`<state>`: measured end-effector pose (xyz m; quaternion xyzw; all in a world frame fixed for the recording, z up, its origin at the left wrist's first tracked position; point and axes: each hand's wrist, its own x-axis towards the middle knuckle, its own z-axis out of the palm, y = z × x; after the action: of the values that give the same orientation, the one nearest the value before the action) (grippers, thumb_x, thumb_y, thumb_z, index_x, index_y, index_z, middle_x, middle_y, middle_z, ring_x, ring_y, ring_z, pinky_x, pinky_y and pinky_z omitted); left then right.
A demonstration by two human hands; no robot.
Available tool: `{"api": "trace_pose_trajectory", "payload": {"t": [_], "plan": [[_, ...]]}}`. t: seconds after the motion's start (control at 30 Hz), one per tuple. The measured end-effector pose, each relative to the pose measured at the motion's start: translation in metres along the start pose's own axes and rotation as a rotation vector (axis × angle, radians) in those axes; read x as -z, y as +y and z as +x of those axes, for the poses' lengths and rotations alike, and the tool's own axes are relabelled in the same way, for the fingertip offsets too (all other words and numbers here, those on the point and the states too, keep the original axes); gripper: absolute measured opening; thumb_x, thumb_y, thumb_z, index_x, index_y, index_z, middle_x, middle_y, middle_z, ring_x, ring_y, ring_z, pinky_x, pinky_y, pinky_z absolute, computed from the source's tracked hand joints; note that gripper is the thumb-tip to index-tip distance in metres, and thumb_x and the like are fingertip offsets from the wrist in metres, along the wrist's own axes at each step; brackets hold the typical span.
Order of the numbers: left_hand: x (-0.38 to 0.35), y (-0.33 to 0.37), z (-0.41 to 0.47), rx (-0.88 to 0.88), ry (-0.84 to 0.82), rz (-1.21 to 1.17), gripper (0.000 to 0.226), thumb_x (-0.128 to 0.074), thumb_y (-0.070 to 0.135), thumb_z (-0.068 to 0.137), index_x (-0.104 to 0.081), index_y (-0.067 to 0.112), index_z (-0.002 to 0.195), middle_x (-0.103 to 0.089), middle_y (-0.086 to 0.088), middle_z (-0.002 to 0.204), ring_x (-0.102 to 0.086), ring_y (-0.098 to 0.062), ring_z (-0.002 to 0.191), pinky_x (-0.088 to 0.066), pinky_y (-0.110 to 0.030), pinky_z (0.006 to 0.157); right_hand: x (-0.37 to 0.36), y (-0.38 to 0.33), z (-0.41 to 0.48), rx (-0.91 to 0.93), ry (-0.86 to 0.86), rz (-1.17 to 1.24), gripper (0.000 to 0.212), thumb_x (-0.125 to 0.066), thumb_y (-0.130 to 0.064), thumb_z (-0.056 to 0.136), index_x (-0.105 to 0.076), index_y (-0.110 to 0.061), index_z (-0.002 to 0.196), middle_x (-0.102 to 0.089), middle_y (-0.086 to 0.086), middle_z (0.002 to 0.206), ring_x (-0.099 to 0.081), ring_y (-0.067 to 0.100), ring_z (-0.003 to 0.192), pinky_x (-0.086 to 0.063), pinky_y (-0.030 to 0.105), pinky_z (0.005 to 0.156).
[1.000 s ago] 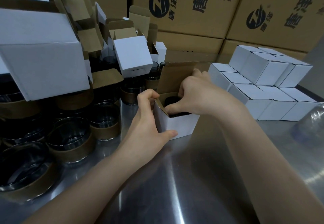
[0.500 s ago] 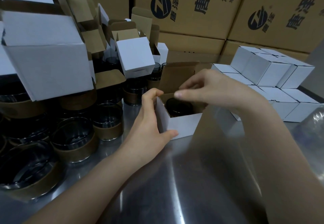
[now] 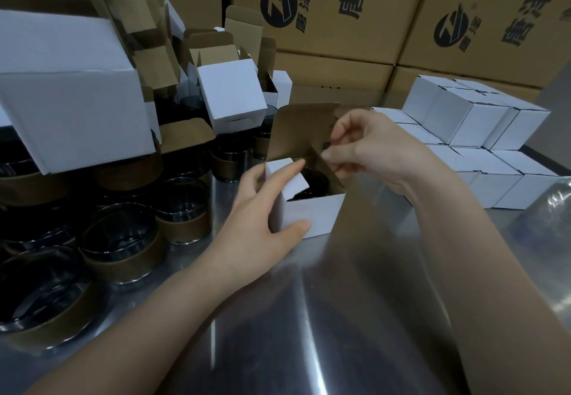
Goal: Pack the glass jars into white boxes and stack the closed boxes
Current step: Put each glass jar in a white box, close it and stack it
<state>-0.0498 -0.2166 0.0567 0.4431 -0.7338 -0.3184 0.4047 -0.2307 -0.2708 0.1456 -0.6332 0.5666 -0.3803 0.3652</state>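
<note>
**Box Closure Under Way, Jar Inside**

Found one white box point(image 3: 312, 217) standing upright on the steel table point(image 3: 309, 317), a little ahead of centre, top not yet closed. Inside it, a dark glass jar point(image 3: 315, 182), seated low and partly hidden by the flaps.

Left hand point(image 3: 259, 209): grip wrapped round the near left corner of the box, with the thumb flat on the front face and the fingers round the left wall. Index finger laid along the left flap point(image 3: 292, 176), pressing it inward over the jar.

Right hand point(image 3: 370, 147): grip narrowed to a pinch, thumb and fingertips closed on the upper edge of the right flap point(image 3: 328, 164) (brown inner side showing). Flap tilted in toward the opening. Rear lid flap point(image 3: 299, 129) upright behind both hands.

To the right, well apart from the work: closed white boxes point(image 3: 469, 122), stacked in two tiers in front of the cartons.

To the left: a crowd of unpacked glass jars with brown bands point(image 3: 123, 240), set close together. On top of them, a pile of empty open boxes point(image 3: 231, 98), several tilted.

Along the back: large brown cartons point(image 3: 324, 8) printed in black.

At the far right edge: a clear plastic item point(image 3: 550, 209), too blurred to identify.
</note>
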Motion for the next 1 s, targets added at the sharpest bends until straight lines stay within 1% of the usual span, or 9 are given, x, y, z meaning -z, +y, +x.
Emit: {"api": "trace_pose_trajectory", "payload": {"t": [0.13, 0.3, 0.43, 0.53, 0.63, 0.73, 0.83, 0.93, 1.0], "plan": [[0.002, 0.006, 0.001, 0.071, 0.035, -0.187, 0.034, -0.043, 0.057, 0.086, -0.047, 0.060, 0.119, -0.029, 0.020, 0.143, -0.029, 0.017, 0.127, -0.024, -0.012, 0.108, 0.000, 0.003, 0.000, 0.005, -0.073, -0.034, 0.038, -0.076, 0.005, 0.078, -0.052, -0.016, 0.099, -0.066, 0.011, 0.077, -0.064, 0.020, 0.066, -0.058, 0.035, 0.069], [0.003, 0.007, 0.007, 0.094, 0.132, -0.325, 0.028, -0.049, 0.022, 0.099, -0.065, 0.036, 0.117, -0.044, 0.011, 0.136, -0.045, 0.021, 0.108, -0.033, 0.001, 0.092, -0.006, 0.007, 0.003, 0.041, -0.167, -0.122, 0.048, -0.075, 0.006, 0.078, -0.060, -0.017, 0.117, -0.056, 0.002, 0.073, -0.058, 0.012, 0.062, -0.054, 0.023, 0.058], [0.002, 0.007, 0.008, 0.108, 0.182, -0.448, 0.024, -0.058, 0.010, 0.094, -0.057, 0.029, 0.108, -0.059, 0.004, 0.119, -0.060, -0.008, 0.109, -0.050, -0.031, 0.096, -0.006, 0.013, 0.007, 0.074, -0.243, -0.080, 0.034, -0.071, 0.008, 0.080, -0.068, -0.023, 0.093, -0.058, -0.014, 0.064, -0.056, 0.004, 0.059, -0.048, 0.020, 0.054], [0.004, 0.006, 0.009, 0.065, 0.233, -0.530, 0.046, -0.061, 0.001, 0.091, -0.040, 0.037, 0.112, -0.054, 0.009, 0.129, -0.056, -0.006, 0.119, -0.049, -0.036, 0.101, -0.004, 0.017, 0.009, 0.099, -0.289, -0.044, 0.037, -0.070, 0.008, 0.082, -0.073, -0.028, 0.073, -0.063, -0.015, 0.063, -0.055, 0.006, 0.060, -0.044, 0.021, 0.054], [0.004, 0.004, 0.008, 0.029, 0.191, -0.504, 0.061, -0.061, 0.008, 0.092, -0.036, 0.052, 0.126, -0.046, 0.019, 0.140, -0.045, 0.003, 0.129, -0.044, -0.024, 0.102, -0.001, 0.020, 0.011, 0.128, -0.319, -0.060, 0.040, -0.063, 0.007, 0.088, -0.079, -0.030, 0.086, -0.072, -0.007, 0.074, -0.058, 0.010, 0.067, -0.046, 0.020, 0.054], [0.004, 0.005, 0.008, 0.005, 0.152, -0.408, 0.042, -0.057, 0.013, 0.096, -0.055, 0.045, 0.123, -0.047, 0.027, 0.136, -0.041, 0.011, 0.128, -0.039, -0.010, 0.099, 0.004, 0.020, 0.010, 0.096, -0.397, -0.051, 0.041, -0.053, 0.010, 0.091, -0.077, -0.021, 0.105, -0.075, -0.003, 0.079, -0.061, 0.014, 0.069, -0.049, 0.026, 0.060], [0.003, 0.011, 0.008, 0.073, 0.159, -0.391, 0.028, -0.055, 0.018, 0.096, -0.068, 0.039, 0.109, -0.036, 0.023, 0.147, -0.029, 0.023, 0.127, -0.031, -0.004, 0.097, 0.006, 0.021, 0.011, 0.017, -0.412, 0.032, 0.055, -0.036, 0.017, 0.089, -0.077, -0.018, 0.102, -0.074, 0.011, 0.107, -0.063, 0.041, 0.105, -0.052, 0.050, 0.090], [0.004, 0.013, 0.008, 0.135, 0.174, -0.518, 0.035, -0.046, 0.006, 0.097, -0.074, 0.027, 0.102, -0.038, 0.019, 0.148, -0.036, 0.011, 0.131, -0.030, -0.025, 0.114, 0.008, 0.016, 0.009, -0.037, -0.477, 0.057, 0.030, -0.050, -0.009, 0.092, -0.076, -0.014, 0.106, -0.068, 0.026, 0.111, -0.058, 0.035, 0.087, -0.054, 0.039, 0.073], [0.005, 0.015, 0.009, 0.162, 0.167, -0.587, 0.042, -0.041, 0.000, 0.095, -0.075, 0.024, 0.093, -0.042, 0.015, 0.148, -0.041, 0.000, 0.133, -0.032, -0.031, 0.114, 0.011, 0.013, 0.005, -0.046, -0.565, -0.012, 0.038, -0.069, -0.034, 0.088, -0.070, -0.013, 0.119, -0.066, 0.018, 0.100, -0.056, 0.023, 0.078, -0.053, 0.028, 0.063]]}}
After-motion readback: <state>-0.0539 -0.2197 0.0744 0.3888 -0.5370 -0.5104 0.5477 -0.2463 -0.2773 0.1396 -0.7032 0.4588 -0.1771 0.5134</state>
